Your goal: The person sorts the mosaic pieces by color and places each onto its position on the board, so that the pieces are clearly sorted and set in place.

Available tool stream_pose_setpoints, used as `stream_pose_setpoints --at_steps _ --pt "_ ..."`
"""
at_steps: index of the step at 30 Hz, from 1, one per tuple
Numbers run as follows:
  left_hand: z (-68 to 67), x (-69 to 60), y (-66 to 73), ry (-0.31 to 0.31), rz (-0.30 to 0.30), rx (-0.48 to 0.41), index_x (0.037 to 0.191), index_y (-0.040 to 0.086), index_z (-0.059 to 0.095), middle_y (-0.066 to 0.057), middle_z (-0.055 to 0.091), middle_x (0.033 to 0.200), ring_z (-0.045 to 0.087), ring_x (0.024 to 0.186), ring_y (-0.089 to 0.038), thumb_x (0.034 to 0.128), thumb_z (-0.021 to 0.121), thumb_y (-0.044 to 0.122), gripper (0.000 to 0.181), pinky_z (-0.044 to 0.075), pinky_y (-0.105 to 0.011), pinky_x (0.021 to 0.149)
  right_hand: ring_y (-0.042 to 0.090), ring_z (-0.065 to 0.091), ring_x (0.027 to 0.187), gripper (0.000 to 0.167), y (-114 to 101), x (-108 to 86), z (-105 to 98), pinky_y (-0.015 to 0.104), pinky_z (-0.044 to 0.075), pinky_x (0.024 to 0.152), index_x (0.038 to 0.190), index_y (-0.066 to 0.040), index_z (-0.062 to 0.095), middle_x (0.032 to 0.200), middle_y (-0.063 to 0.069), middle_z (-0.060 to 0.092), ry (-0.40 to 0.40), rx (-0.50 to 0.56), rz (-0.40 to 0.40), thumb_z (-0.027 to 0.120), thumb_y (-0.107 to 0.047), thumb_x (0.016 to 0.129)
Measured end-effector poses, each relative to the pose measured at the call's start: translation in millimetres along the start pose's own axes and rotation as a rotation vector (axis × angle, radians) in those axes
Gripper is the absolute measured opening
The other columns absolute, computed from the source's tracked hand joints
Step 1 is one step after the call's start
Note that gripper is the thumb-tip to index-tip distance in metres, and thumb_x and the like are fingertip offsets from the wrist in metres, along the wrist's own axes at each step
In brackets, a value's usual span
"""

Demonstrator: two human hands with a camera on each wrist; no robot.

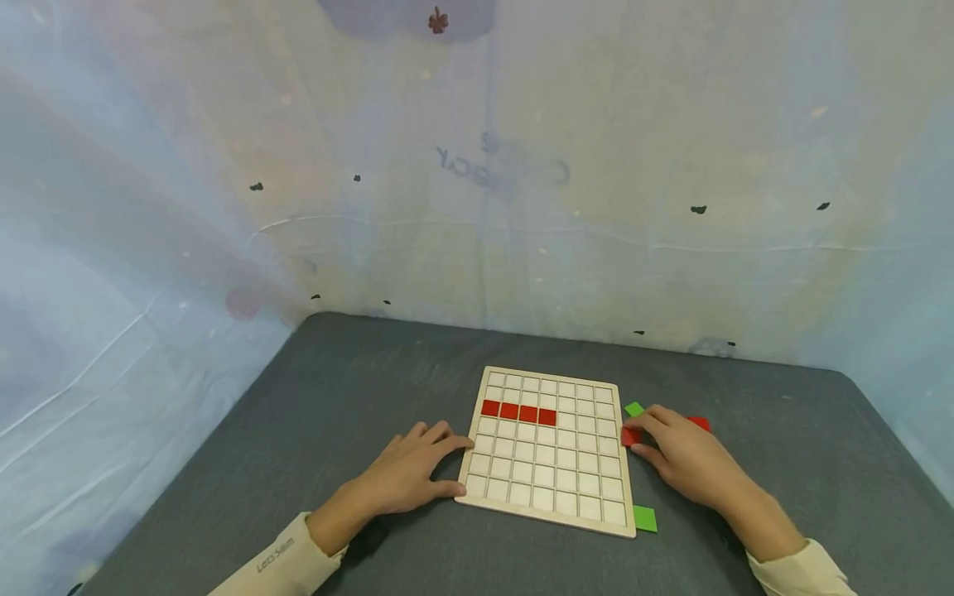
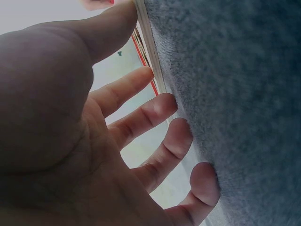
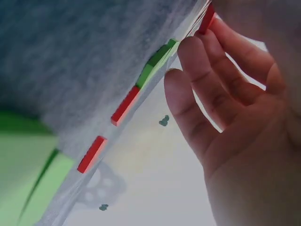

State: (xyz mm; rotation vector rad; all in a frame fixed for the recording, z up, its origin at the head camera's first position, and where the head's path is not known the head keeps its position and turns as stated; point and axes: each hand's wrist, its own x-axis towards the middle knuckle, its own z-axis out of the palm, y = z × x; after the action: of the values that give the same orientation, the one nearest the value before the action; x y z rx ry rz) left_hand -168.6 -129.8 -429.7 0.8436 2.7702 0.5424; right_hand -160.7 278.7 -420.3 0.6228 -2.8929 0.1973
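A pale wooden grid board (image 1: 544, 454) lies on the grey table, with several red square tiles (image 1: 509, 411) in a row in its cells, starting from the left side. My left hand (image 1: 406, 470) rests at the board's left edge; thumb and index fingertip touch the rim, and the other fingers spread loosely on the table in the left wrist view. Just off the board's right edge, my right hand (image 1: 689, 455) pinches a red tile (image 1: 630, 436) between thumb and fingers. That tile (image 3: 206, 21) is partly hidden by the hand in the right wrist view.
A green tile (image 1: 645, 519) lies by the board's lower right corner, another green one (image 1: 633, 409) near its upper right side. Red tile pieces (image 1: 699, 423) show behind my right hand. The right wrist view has separate red tiles (image 3: 124, 106) and large green tiles (image 3: 28, 174) close by.
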Motion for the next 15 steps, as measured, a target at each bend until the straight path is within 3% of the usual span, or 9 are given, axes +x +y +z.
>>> stream_pose_setpoints --at_steps 15 --pt "-2.2 -0.8 2.7 -0.003 -0.005 0.003 0.142 0.036 0.052 0.008 0.050 0.126 0.041 0.097 -0.013 0.0872 0.070 0.053 0.060 0.034 -0.039 0.075 0.002 0.057 0.079 0.032 -13.9 13.2 0.7 0.027 0.050 0.069 0.121 -0.018 0.066 0.112 -0.003 0.061 -0.040 0.023 -0.009 0.072 -0.029 0.092"
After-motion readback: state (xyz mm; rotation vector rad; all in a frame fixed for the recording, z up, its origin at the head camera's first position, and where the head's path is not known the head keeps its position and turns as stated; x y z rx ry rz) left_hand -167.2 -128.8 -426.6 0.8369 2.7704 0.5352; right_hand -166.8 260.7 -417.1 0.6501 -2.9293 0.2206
